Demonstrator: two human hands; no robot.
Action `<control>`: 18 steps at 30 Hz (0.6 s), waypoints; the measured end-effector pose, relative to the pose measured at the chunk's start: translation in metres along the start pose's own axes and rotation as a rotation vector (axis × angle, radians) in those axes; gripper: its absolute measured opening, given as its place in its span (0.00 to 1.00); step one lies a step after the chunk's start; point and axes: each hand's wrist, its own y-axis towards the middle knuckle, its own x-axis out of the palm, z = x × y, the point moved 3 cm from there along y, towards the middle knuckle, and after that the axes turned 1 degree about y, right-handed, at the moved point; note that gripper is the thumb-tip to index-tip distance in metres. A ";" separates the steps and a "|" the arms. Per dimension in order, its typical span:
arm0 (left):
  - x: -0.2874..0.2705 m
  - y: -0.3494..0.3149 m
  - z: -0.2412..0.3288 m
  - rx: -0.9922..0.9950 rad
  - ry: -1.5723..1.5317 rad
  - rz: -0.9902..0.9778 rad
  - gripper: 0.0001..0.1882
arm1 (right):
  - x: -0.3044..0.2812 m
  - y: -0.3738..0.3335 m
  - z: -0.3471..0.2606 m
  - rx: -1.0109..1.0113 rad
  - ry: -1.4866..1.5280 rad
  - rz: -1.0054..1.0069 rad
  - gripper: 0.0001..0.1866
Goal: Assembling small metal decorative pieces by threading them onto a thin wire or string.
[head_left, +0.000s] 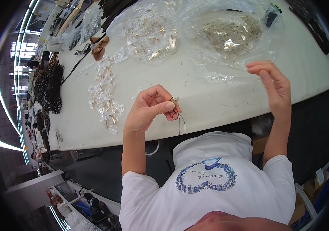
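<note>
Over the near part of the table, my left hand [151, 109] pinches a small, shiny looped piece [175, 100] between thumb and fingers. A thin dark cord [182, 122] winds by the fingertips, and its two ends hang down. The exact kind of the looped piece is too small to make out. To the right, my right hand [274, 84] is raised with its fingers stretched out leftward and the thumb apart from their tips. Nothing shows in it. Just beyond it lies a clear plastic bag [230, 36] full of small gold-coloured and clear pieces.
Another clear bag [151, 32] of small gold-coloured pieces lies at the far middle. Small plastic-wrapped pieces [104, 94] are strewn on the white table [210, 111], left of my left hand. A brown strip [99, 48] and dark bundled material [49, 86] lie farther left.
</note>
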 end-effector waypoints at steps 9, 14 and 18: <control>0.045 -0.003 0.028 -0.014 0.409 0.049 0.06 | 0.117 0.000 0.000 -0.022 0.249 -0.564 0.17; 0.031 0.001 0.020 -0.086 0.408 0.078 0.06 | 0.116 -0.002 0.015 0.299 0.498 -0.710 0.11; 0.024 0.009 0.014 -0.178 0.376 0.036 0.06 | 0.112 0.002 0.022 0.342 0.619 -0.697 0.11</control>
